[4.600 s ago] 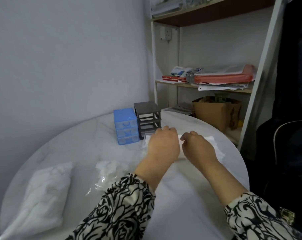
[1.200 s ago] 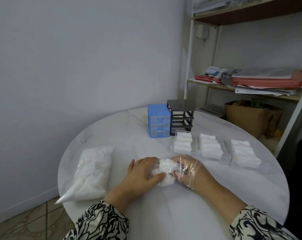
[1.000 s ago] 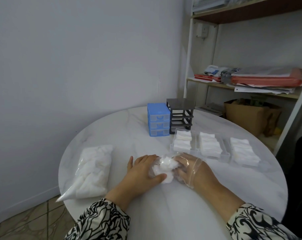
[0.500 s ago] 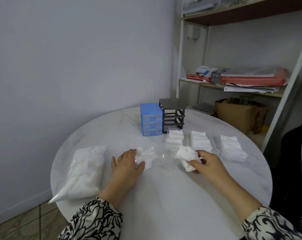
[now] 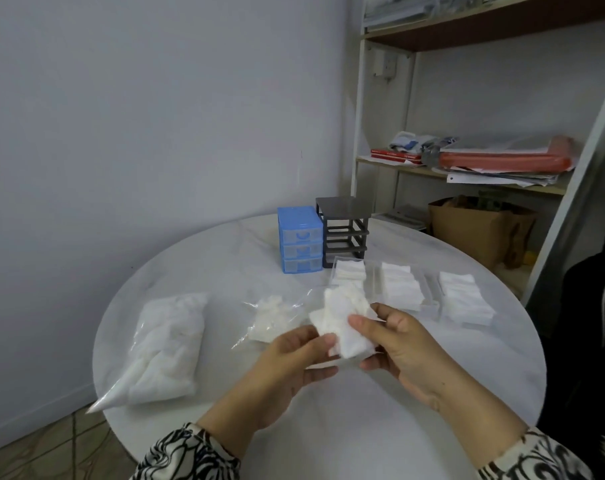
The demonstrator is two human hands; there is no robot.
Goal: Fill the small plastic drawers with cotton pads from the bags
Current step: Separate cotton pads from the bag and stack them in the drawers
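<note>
Both hands hold a loose bunch of white cotton pads (image 5: 342,320) above the table. My left hand (image 5: 287,368) grips its lower edge; my right hand (image 5: 398,344) pinches it from the right. A nearly empty clear bag of pads (image 5: 273,317) lies just behind my left hand. A full bag of pads (image 5: 166,344) rests at the table's left edge. Three clear drawers lie in a row on the table, each packed with pads: one on the left (image 5: 351,271), one in the middle (image 5: 398,285) and one on the right (image 5: 464,303).
A blue three-drawer unit (image 5: 299,239) and an empty dark grey drawer frame (image 5: 344,232) stand at the back of the round white table (image 5: 329,427). A shelf with papers and a brown bag (image 5: 481,230) stands to the right.
My right hand drew a bunch of pads out of the small bag and lifted it. My left hand left the bag on the table and came up to hold the bunch too.
</note>
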